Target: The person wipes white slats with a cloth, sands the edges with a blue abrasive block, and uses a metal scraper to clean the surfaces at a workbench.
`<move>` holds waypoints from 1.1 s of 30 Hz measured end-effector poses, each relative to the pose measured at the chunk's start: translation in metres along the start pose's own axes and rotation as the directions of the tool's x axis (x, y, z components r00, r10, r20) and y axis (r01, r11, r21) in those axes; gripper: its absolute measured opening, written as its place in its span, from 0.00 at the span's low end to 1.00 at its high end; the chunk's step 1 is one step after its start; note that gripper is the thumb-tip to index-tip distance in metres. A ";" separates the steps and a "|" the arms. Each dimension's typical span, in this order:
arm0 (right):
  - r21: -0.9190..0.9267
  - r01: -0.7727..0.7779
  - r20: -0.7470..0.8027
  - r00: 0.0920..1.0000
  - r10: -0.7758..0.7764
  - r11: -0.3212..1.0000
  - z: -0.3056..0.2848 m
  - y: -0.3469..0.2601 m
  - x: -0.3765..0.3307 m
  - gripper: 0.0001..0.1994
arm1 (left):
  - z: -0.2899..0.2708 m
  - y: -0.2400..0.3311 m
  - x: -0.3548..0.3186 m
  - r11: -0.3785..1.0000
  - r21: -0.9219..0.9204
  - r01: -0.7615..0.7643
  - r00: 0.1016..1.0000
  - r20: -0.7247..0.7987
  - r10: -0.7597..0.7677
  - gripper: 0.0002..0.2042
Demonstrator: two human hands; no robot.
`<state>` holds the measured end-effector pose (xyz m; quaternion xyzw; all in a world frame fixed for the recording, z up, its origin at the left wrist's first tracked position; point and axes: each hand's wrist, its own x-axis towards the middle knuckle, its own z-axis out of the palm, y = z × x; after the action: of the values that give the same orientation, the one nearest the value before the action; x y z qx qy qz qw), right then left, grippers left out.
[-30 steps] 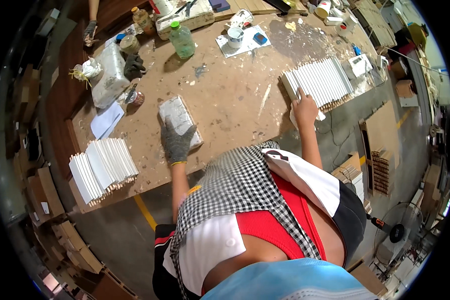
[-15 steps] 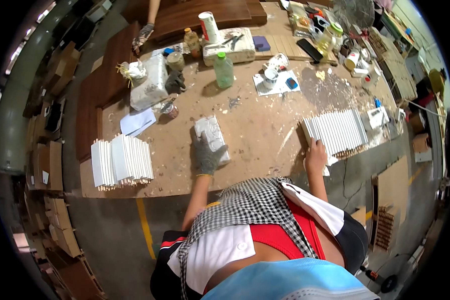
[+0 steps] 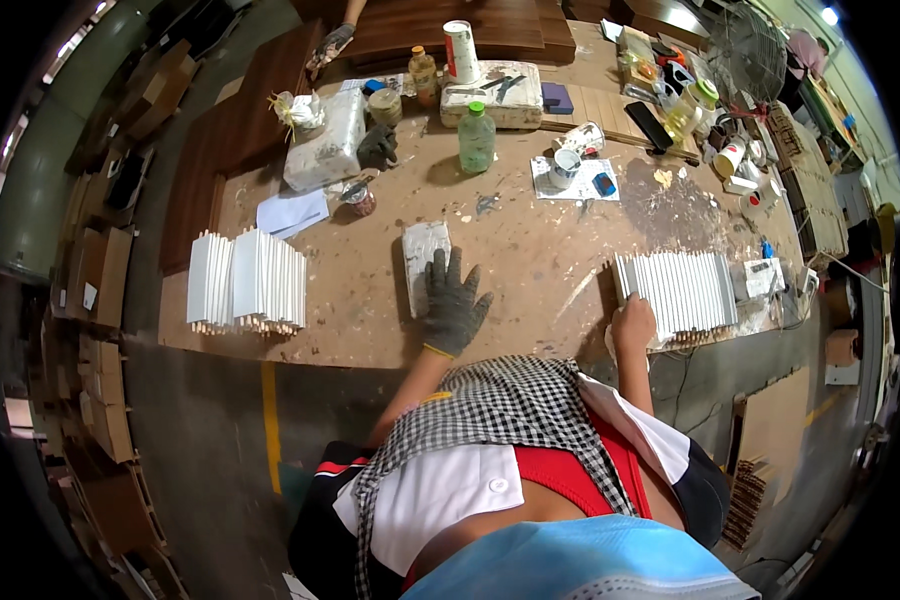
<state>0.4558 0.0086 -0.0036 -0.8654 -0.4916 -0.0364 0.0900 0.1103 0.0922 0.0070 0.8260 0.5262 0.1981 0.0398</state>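
Observation:
My left hand (image 3: 453,308), in a dark grey knit glove, is open with its fingers spread. It lies over the right side of a white wrapped block (image 3: 425,255) at the table's middle, partly hiding it. My bare right hand (image 3: 632,325) is closed at the near left end of a row of white slats (image 3: 678,290) standing packed on edge. Its fingers appear to grip the end slat, though the fingertips are partly hidden. Another stack of white slats (image 3: 245,283), with wooden pegs poking out at the ends, sits at the table's left.
A green-capped bottle (image 3: 477,140), a tin (image 3: 359,197), a paint-stained cup (image 3: 565,167) and a wrapped white block (image 3: 326,140) stand farther back on the stained table (image 3: 530,260). At the far left another person's gloved hand (image 3: 332,45) rests by brown panels. Cluttered bottles (image 3: 692,105) fill the far right.
The view has shifted a little. My left hand has slid right across the white block, its fingers now spread wider, and the block lies straighter. My right hand stays at the slats' near left end.

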 end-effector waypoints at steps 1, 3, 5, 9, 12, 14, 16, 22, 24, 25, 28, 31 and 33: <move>-0.025 0.022 0.041 0.999 -0.021 0.999 0.004 0.006 0.006 0.11 | -0.002 0.002 -0.001 1.000 0.000 0.007 1.000 -0.002 -0.007 0.29; -0.048 0.059 0.080 0.995 -0.055 0.997 -0.001 0.007 0.018 0.12 | -0.007 0.000 -0.003 0.993 -0.114 0.000 0.999 -0.046 -0.006 0.25; 0.311 0.000 0.303 0.948 -0.099 0.950 -0.034 -0.017 0.035 0.16 | -0.002 -0.012 -0.007 0.991 -0.116 0.073 0.995 -0.062 -0.081 0.27; 0.755 -0.321 0.561 0.768 -0.310 0.571 -0.036 -0.101 0.042 0.20 | 0.015 -0.037 -0.035 0.960 -0.062 0.274 0.935 -0.218 -0.281 0.37; 0.782 -0.433 0.615 0.653 -0.442 0.449 -0.014 -0.165 0.035 0.25 | 0.010 -0.027 -0.035 0.949 0.034 0.312 0.948 -0.083 -0.309 0.44; 0.778 -0.497 0.625 0.557 -0.546 0.384 0.007 -0.201 0.033 0.21 | 0.016 -0.027 -0.032 0.912 0.089 0.400 0.911 0.072 -0.406 0.43; 0.726 -0.617 0.649 0.467 -0.601 0.304 0.003 -0.232 0.026 0.18 | 0.029 -0.027 -0.040 0.899 -0.145 0.414 0.906 -0.033 -0.422 0.44; 0.704 -0.665 0.663 0.490 -0.566 0.250 0.045 -0.254 0.002 0.13 | 0.022 -0.049 -0.063 0.877 -0.209 0.433 0.891 -0.044 -0.451 0.42; 0.728 -0.572 0.680 0.529 -0.508 0.378 0.060 -0.258 -0.007 0.15 | 0.018 -0.054 -0.066 0.850 -0.244 0.466 0.874 -0.022 -0.485 0.44; 0.761 -0.442 0.648 0.569 -0.507 0.476 0.082 -0.260 -0.010 0.16 | 0.020 -0.061 -0.070 0.867 -0.255 0.428 0.888 -0.064 -0.456 0.46; 0.821 -0.168 0.540 0.541 -0.645 0.546 0.093 -0.258 -0.007 0.23 | 0.011 -0.062 -0.079 0.783 -0.489 0.385 0.882 -0.055 -0.468 0.56; 0.819 -0.144 0.558 0.423 -0.714 0.555 0.051 -0.261 0.005 0.33 | 0.011 -0.061 -0.083 0.779 -0.536 0.324 0.898 -0.084 -0.431 0.56; 0.808 0.035 0.553 0.299 -0.778 0.588 0.032 -0.258 0.017 0.35 | 0.023 -0.060 -0.080 0.827 -0.468 0.310 0.879 -0.190 -0.437 0.53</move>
<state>0.2423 0.1583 -0.0017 -0.4741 -0.6584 0.5747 0.1070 0.0383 0.0517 -0.0538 0.6387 0.6231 0.4143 0.1794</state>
